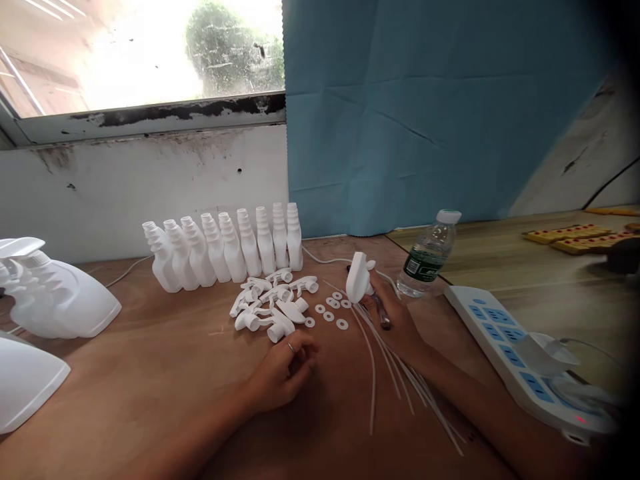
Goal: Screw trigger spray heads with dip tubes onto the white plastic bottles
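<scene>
The brown wooden table lies under both hands. Far out to the left of the left hand lie the big white plastic jugs on their sides. Just to the right of the right hand runs the long white power strip with blue sockets. Beyond the left hand stands the row of small white plastic bottles, necks open, touching one another. Just beyond the right hand stands the clear plastic water bottle with a white cap. Between the row and the left hand lies the heap of white plastic trigger heads. The thin white plastic tubes fan out between the two hands. The right hand grips one white plastic trigger spray head upright, with a slim dark tool along its fingers. The left hand rests on the table with fingers curled in; I cannot tell whether it pinches anything. The small white ring washers lie scattered just left of the right hand.
</scene>
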`<action>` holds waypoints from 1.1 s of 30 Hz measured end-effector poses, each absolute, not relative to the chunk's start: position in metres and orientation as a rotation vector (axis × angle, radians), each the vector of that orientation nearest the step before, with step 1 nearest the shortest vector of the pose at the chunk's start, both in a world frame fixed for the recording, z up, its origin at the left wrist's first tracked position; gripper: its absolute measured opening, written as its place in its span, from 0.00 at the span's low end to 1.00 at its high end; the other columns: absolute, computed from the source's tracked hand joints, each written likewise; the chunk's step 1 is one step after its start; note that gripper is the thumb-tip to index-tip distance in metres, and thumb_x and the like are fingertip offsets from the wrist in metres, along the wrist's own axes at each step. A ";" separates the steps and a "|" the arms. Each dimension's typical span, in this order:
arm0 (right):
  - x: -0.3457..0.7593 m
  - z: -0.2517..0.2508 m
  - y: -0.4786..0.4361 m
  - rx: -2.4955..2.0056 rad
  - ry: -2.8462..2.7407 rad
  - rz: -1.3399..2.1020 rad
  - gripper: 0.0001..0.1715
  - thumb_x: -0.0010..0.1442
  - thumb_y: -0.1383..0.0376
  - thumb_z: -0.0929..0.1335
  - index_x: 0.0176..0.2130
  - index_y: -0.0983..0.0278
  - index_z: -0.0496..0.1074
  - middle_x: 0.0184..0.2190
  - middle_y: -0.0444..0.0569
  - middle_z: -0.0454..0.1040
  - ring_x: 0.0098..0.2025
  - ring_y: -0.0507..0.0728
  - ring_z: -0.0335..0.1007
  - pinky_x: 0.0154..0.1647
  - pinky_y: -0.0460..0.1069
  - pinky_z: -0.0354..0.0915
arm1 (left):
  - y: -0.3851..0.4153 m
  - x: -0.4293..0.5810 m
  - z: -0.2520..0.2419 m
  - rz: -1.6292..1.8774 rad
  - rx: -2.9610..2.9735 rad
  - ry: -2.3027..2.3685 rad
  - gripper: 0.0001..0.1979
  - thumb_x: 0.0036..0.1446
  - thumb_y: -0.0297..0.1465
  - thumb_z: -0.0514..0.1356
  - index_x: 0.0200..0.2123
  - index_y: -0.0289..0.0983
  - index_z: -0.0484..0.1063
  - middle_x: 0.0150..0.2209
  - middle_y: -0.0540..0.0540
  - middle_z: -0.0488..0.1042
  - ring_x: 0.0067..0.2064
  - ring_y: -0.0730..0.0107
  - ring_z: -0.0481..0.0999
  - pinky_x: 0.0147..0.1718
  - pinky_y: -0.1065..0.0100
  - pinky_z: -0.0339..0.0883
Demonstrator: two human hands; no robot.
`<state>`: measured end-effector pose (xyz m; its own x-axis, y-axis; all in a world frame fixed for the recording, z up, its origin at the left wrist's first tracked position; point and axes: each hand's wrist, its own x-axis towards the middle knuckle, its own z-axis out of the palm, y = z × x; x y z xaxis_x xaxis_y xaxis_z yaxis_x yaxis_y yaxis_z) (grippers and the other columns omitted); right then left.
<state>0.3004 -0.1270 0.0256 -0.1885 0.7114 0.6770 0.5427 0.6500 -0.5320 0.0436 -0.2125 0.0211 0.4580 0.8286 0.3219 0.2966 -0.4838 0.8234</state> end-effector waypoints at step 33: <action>0.270 0.029 -0.173 -0.628 -1.916 1.273 0.18 0.64 0.51 0.65 0.44 0.62 0.69 0.35 0.48 0.69 0.32 0.53 0.64 0.31 0.47 0.60 | -0.196 0.051 0.014 1.133 0.808 0.623 0.16 0.58 0.41 0.63 0.37 0.34 0.66 0.30 0.45 0.73 0.27 0.72 0.70 0.25 0.72 0.58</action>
<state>0.2699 -0.1727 0.0294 -0.6070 0.7322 0.3091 -0.0012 0.3881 -0.9216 0.0513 -0.1956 0.0137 0.3142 0.9488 -0.0324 -0.5357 0.2054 0.8190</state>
